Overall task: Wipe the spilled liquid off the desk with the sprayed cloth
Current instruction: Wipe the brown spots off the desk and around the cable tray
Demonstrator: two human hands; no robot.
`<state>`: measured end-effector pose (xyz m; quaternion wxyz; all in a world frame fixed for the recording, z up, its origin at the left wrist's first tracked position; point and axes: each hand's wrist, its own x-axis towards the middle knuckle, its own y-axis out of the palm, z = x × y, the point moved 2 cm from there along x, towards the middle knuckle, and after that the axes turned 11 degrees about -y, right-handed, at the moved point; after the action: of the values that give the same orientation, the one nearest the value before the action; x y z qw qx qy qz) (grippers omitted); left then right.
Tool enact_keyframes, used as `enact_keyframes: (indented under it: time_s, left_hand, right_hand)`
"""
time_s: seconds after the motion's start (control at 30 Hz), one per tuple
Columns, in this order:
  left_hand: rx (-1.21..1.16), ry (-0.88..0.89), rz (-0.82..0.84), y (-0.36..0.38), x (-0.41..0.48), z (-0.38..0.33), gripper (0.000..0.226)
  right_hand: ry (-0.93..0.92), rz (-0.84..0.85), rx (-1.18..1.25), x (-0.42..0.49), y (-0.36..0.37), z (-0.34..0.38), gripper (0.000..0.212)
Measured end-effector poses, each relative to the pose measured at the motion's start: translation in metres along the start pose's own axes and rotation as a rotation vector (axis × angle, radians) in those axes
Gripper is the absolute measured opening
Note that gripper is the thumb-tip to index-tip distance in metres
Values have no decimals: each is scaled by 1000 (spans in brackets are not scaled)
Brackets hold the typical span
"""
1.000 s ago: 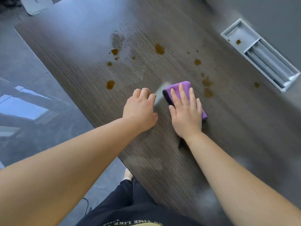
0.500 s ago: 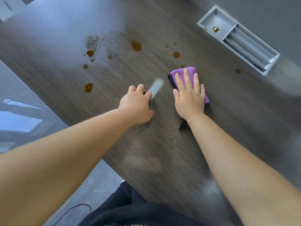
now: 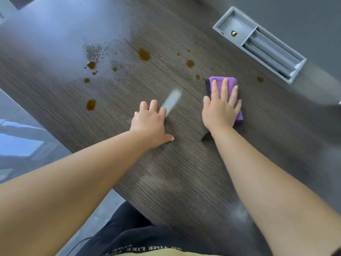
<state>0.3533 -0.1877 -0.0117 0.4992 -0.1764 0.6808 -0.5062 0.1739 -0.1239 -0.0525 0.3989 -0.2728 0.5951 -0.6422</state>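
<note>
Folded purple cloth (image 3: pixel 230 84) lies flat on dark desk (image 3: pixel 184 172) beside brown drops (image 3: pixel 190 63)

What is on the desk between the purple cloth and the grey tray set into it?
One small brown drop on otherwise bare wood, seen in the head view, between the purple cloth and grey tray.
</note>
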Motion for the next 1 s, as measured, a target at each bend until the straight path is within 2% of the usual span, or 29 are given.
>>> enact_keyframes:
  time_s: [0.03, 0.13, 0.2, 0.27, 0.4, 0.43, 0.47, 0.5, 0.6, 0.67, 0.73, 0.8, 0.87, 0.9, 0.93, 1.0]
  left_hand:
    - [-5, 3, 1, 0, 0, 1, 81]
    - [-26, 18, 58, -8, 4, 6, 79]
    - [-6, 51, 105, -19, 11, 10, 73]
    - [21, 98, 98, -29, 18, 10, 71]
    - [27, 175, 5, -41, 37, -1, 80]
    - [35, 185, -3, -44, 44, -3, 85]
    - [42, 182, -7, -45, 48, -2, 89]
    - [50, 178, -9, -46, 53, -1, 93]
    - [89, 203, -25, -45, 64, 10, 100]
    - [121, 230, -32, -40, 66, 17, 103]
    - [138, 251, -27, -38, 69, 21, 104]
    - [147, 255, -29, -38, 69, 21, 105]
    - [146, 253, -32, -39, 69, 19, 105]
    - [148, 253, -28, -39, 69, 18, 106]
    - [153, 252, -22, -39, 69, 19, 107]
    - [161, 250, -16, -38, 70, 19, 109]
  right_hand:
    - [-68, -1, -13, -12, 5, 9, 55]
    - [-511, 7, -54, -75, 17, 6, 53]
    - [-663, 27, -59, -88, 14, -24, 50]
    - [-529, 11, -74, -71, 7, -51, 50]
    - [249, -42, 34, -10, -5, -38, 53]
    - [375, -53, 73, 1, -5, -19, 54]
    - [393, -40, 92, 4, -5, 2, 56]
    - [302, -24, 80, 3, 0, 22, 56]
    - [-251, 3, 14, -29, 12, 46, 52]
    - [-452, -19, -2, -46, 13, 19, 50]
    - [-335, -35, -24, -41, 11, -14, 49]
    - [-29, -70, -15, -22, 5, -24, 50]
    - [311, -93, 37, 6, 3, -10, 51]
    - [419, -89, 69, 17, 1, 5, 53]
    - [445, -72, 87, 25, 0, 21, 54]
    - [247, -35, 57, 24, 6, 46, 55]
